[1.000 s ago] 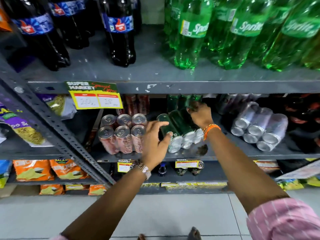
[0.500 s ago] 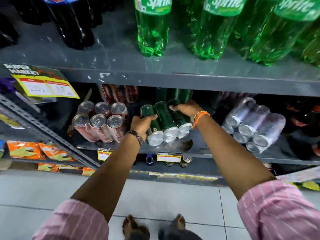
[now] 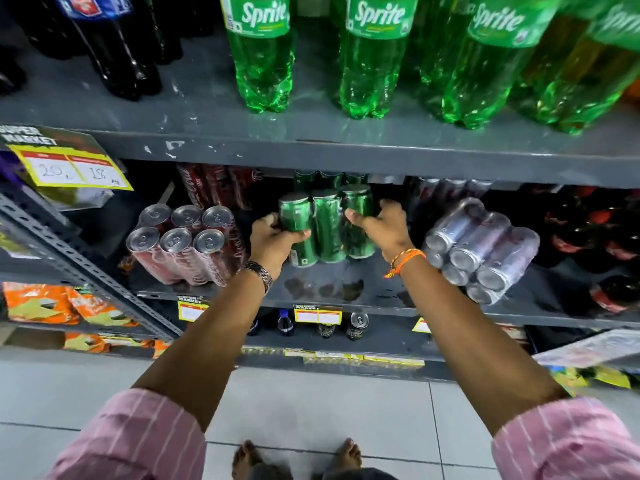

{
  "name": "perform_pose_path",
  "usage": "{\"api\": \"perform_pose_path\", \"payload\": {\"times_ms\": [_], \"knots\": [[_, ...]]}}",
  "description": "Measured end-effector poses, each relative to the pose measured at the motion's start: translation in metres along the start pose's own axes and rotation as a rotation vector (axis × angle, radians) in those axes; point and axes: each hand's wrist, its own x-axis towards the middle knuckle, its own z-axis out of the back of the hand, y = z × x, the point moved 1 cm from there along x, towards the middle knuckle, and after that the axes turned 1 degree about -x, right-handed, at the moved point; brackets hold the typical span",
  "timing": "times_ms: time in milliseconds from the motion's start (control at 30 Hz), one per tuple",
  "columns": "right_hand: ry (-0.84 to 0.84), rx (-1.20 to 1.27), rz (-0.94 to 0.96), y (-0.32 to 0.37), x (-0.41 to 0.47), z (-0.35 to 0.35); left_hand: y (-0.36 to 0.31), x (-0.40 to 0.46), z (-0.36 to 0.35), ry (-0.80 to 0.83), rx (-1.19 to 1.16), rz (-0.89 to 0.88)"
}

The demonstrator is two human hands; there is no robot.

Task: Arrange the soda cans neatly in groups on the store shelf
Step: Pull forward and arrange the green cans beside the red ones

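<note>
A wrapped pack of green soda cans (image 3: 325,225) stands upright on the middle grey shelf (image 3: 346,299). My left hand (image 3: 277,242) grips its left side and my right hand (image 3: 379,226) grips its right side. More green cans (image 3: 327,178) stand behind it in the dark. A wrapped pack of red cans (image 3: 183,244) stands upright to the left. To the right, a wrapped pack of silver cans (image 3: 481,251) lies on its side with the can ends facing me.
Green Sprite bottles (image 3: 374,57) and dark cola bottles (image 3: 114,46) fill the shelf above. Dark bottles with red labels (image 3: 602,244) sit at the far right. A yellow price tag (image 3: 69,164) hangs at left. Snack bags (image 3: 52,303) and single cans (image 3: 358,325) sit lower down.
The green pack lay tilted with its can ends toward me; now it stands upright between both hands, further back on the shelf. The view has shifted down and right.
</note>
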Motion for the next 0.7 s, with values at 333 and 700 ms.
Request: {"api": "perform_pose_path", "payload": {"times_ms": [333,700], "knots": [[-0.017,0.065,0.103,-0.058,-0.039,-0.006,0.034,-0.021,0.006,-0.013,0.182,-0.084],[-0.014,0.044,0.123,-0.074,-0.056,-0.007,0.052,-0.038,0.007,-0.010,0.238,-0.112]]}}
